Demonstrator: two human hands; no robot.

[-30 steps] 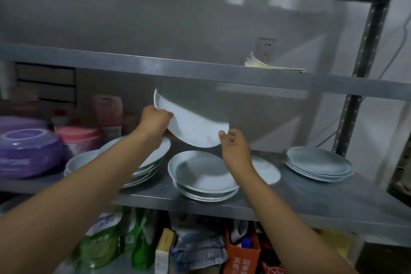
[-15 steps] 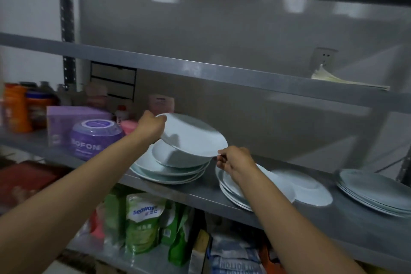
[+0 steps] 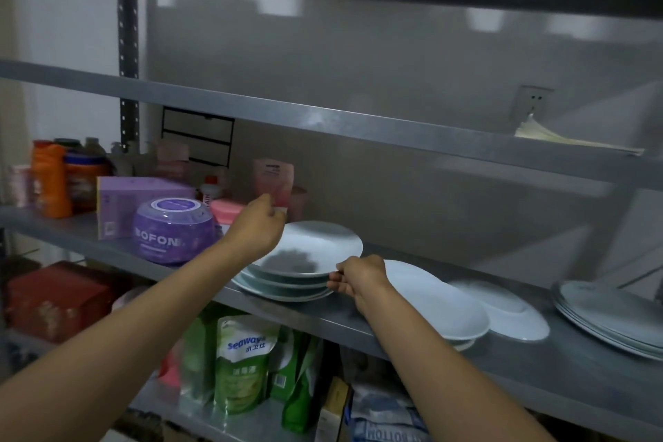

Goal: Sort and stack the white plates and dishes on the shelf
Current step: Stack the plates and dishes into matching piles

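In the head view, the person is standing before a metal shelf and is reaching both arms forward and a little upward to the middle level. A white plate is lying on top of a short pile of plates at the left part of this level, and it looks level and settled on the pile. The two hands are keeping to opposite edges of the plate, probably so that it goes down flat and centred and does not slide off.

The left hand is sitting at the far left rim, with the wrist bent and the fingers curled; whether they are pinching the rim or only curled just above it, one cannot tell, because the hand is hiding the contact. The right hand is at the near right rim, with the fingertips pinching the edge of the top plate where it meets the plates below.

Just beside this pile, to the right, a second pile is lying under the right forearm, then a single small plate, and well apart at the right edge a stack of wide flat plates. This grouping by size suggests that the sorting is partly done. A purple tub is standing near the left pile, so there is little room on that side.
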